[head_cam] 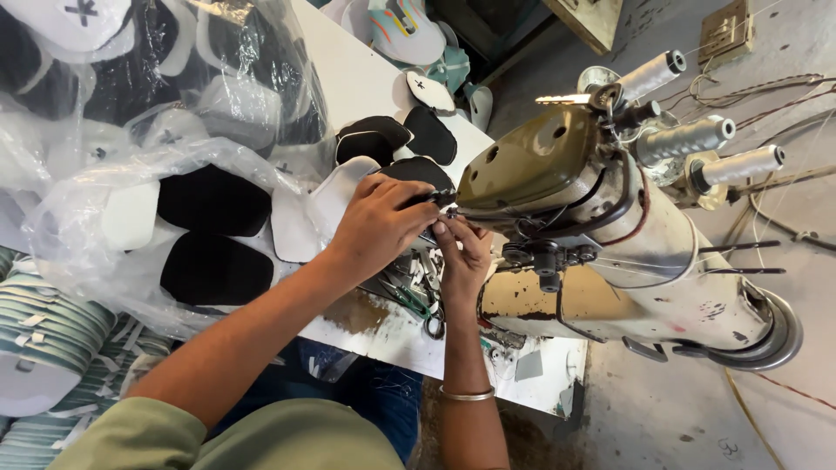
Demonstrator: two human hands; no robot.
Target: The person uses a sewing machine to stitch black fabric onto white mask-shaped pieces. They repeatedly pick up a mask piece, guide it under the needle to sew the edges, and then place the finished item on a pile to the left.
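Observation:
My left hand [379,224] rests on a black fabric piece [420,171] right at the head of an olive and cream sewing machine [601,235], fingers curled on the piece by the needle area. My right hand [463,252], a metal bangle on its wrist, pinches something small under the machine head; what it holds is hidden by the fingers. Both hands touch each other at the needle.
Clear plastic bags [174,157] full of black and white shoe-upper pieces lie at the left. More black pieces [383,135] sit on the white table [366,83]. Thread spools [697,139] stand on the machine's right. Striped stacked pieces [52,339] lie lower left. Scissors [431,318] rest by the table edge.

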